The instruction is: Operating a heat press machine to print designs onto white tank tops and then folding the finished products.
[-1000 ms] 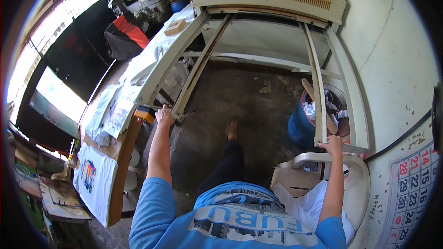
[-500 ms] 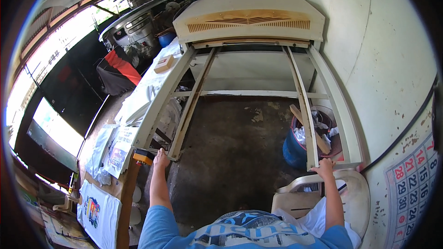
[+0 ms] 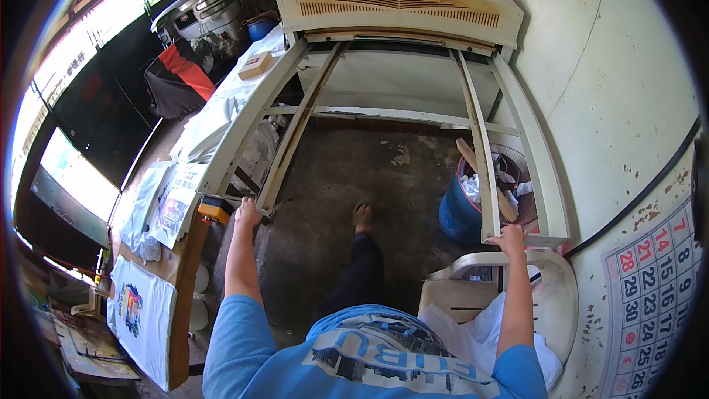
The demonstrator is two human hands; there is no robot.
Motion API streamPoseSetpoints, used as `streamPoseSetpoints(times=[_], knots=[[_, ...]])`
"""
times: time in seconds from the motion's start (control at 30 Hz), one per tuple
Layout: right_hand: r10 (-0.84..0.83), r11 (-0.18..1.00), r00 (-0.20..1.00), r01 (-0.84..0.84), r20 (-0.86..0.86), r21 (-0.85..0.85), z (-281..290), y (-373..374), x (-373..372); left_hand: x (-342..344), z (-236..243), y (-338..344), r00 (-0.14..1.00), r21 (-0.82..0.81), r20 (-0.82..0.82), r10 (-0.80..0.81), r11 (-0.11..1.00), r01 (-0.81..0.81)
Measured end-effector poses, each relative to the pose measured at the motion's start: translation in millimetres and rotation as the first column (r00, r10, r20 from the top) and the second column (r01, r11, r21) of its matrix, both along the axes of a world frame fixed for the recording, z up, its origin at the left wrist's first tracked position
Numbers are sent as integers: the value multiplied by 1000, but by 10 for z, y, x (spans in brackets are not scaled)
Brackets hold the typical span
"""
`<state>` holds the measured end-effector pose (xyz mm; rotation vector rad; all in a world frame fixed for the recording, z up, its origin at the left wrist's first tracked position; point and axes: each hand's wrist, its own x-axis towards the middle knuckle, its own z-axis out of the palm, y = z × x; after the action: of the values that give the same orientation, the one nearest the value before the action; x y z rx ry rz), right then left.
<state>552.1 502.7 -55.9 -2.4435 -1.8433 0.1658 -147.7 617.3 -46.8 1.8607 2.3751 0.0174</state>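
Cream metal frame (image 3: 258, 114) extends from the vented hood (image 3: 402, 11) toward the person, its rails above the dark floor (image 3: 347, 162). The left hand (image 3: 247, 212) is at the near end of the left inner rail (image 3: 304, 129), beside an orange box (image 3: 215, 210); the right hand (image 3: 509, 239) is at the near end of the right inner rail (image 3: 478, 140). Fingers look bent over both ends, but their undersides are hidden, so I cannot tell how far closed or how firm either hold is.

An uneven pull could make the rails bind or skew, and a sudden shift could pinch fingers at the ends. A plank (image 3: 507, 207) sticking up from the blue bin (image 3: 456, 214) might snag the right rail. Backward movement could bump the plastic chair (image 3: 565, 281); a dropped frame could endanger the foot (image 3: 362, 214).
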Motion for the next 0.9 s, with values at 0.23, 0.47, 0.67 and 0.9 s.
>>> streamPoseSetpoints(times=[0.23, 0.47, 0.67, 0.9], knots=[[-46, 999, 999, 46, -23, -14, 61, -24, -1, 191, -93, -114, 985, 158, 159, 72, 983, -97], [-39, 998, 998, 41, 49, -41, 2, 12, 49, 148, -237, 1, 980, 121, 190, 66, 989, -90], [28, 997, 996, -33, 80, 64, -130, 41, 41, 108, -431, 34, 974, 217, 162, 156, 957, -190], [-3, 999, 996, 7, 86, -54, -387, -38, 278, 85, -86, -178, 996, -75, 54, 66, 995, -62]])
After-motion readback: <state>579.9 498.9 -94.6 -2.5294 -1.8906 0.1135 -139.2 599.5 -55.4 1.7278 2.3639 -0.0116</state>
